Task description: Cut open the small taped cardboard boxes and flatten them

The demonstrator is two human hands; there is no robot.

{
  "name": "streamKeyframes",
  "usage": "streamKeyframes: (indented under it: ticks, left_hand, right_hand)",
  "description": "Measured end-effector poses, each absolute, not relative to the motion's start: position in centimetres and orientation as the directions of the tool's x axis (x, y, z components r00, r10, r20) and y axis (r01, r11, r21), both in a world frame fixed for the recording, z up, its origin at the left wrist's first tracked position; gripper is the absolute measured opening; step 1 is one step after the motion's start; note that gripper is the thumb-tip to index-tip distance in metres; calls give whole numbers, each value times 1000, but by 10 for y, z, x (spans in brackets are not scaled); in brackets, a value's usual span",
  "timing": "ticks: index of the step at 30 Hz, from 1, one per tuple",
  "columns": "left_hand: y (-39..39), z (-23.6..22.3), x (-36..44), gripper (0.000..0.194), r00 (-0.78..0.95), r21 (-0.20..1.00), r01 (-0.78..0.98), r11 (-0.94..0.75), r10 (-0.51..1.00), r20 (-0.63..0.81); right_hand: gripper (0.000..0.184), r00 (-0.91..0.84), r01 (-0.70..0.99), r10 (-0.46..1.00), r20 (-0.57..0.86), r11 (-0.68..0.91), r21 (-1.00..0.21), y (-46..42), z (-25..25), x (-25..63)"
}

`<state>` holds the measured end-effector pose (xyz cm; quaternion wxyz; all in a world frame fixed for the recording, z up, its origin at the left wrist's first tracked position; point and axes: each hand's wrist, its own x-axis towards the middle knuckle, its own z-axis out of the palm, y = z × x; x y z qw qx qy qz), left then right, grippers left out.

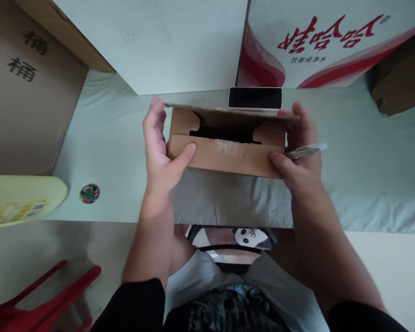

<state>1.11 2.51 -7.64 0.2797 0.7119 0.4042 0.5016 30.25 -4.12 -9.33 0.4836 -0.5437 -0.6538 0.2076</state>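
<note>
A small brown cardboard box [200, 154] is held up over the cloth-covered table, its top flap partly raised and its front edge facing me. The dark inside shows between two folded side tabs; what it contains is hidden. A patch of torn tape [228, 146] sticks to the front panel. My left hand [161, 154] grips the left end, thumb on the front and fingers up by the flap. Around the right end closes my right hand [300, 157], which also has a slim, pale grey object [309, 150] tucked against its palm; its kind is unclear.
Behind the box, a phone-like device [255, 97] with a black screen rests against a white carton [263, 55] with red lettering. Large brown cartons [27, 106] stand left. A pale yellow-green container [20, 198] and a round colourful disc [90, 193] lie nearby. A red stool [55, 299] is below left.
</note>
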Motion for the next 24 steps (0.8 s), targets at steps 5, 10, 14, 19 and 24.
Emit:
streamKeyframes:
  ticks: [5,10,14,19,24]
  left_hand:
    - [24,-77,14,70,132,836,269,-477,879,459]
    - [33,-73,12,31,239,781,365,-507,861,448]
    - [33,-70,2,47,296,753,378,-538,841,452]
    - [23,-65,-8,83,383,760,425,-491,859,341]
    - [30,-72,-18,83,315,790,402,-463,880,356]
  right_hand:
    - [26,107,546,878,467,341,-766,-42,-88,297]
    - [37,120,591,883,453,303,-748,-40,-88,297]
    - [45,100,566,867,489,355,-744,-39,-91,299]
    - [63,111,515,886,450,335,-789,-33,-103,299]
    - [66,258,275,930,262,189,-943,-24,-118,308]
